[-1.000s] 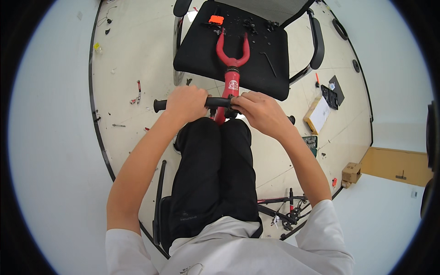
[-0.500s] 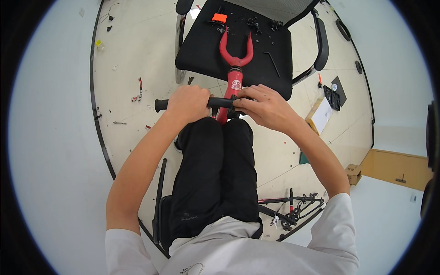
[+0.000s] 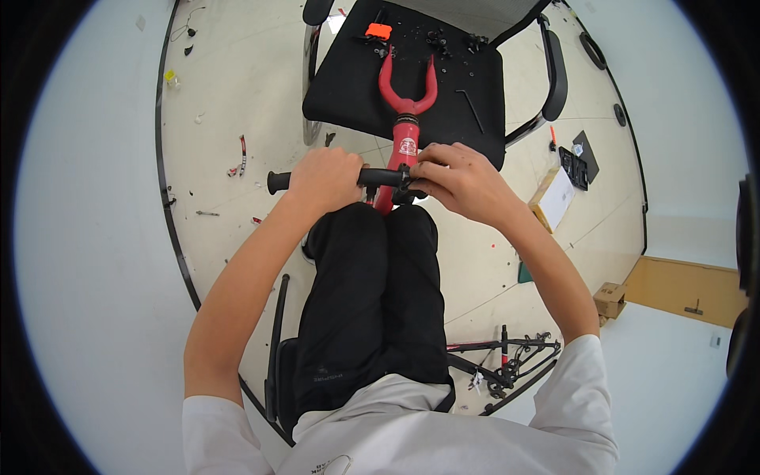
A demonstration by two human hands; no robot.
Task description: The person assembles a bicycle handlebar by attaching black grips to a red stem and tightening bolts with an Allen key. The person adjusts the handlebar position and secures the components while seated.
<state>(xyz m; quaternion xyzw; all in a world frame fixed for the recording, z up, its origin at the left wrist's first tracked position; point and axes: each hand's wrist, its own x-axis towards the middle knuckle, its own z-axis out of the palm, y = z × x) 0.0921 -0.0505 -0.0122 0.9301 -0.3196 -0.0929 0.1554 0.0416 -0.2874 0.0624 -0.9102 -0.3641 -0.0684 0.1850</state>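
Observation:
My left hand (image 3: pixel 326 179) is wrapped round a black handlebar (image 3: pixel 384 176), whose flanged grip end (image 3: pixel 279 182) sticks out to the left. At the bar's right part sits a small black clamp-like fitting (image 3: pixel 405 178). The fingertips of my right hand (image 3: pixel 455 180) pinch at this fitting, partly covering it. Below and beyond the bar runs a red bicycle frame tube (image 3: pixel 407 141). Its red fork (image 3: pixel 409 103) rests on the black chair seat (image 3: pixel 348 91), with the prongs pointing away from me. The bar lies just above my knees.
On the seat are a hex key (image 3: pixel 469 111), an orange item (image 3: pixel 378 32) and several small black parts (image 3: pixel 438 39). A black tool case (image 3: pixel 574 168) and a flat box (image 3: pixel 552 199) lie on the floor at right. Another bicycle frame (image 3: pixel 507 360) lies lower right.
My right hand has shifted slightly to the right, and its fingers have moved on the fitting, uncovering more of it. My left hand and the bar stay in place.

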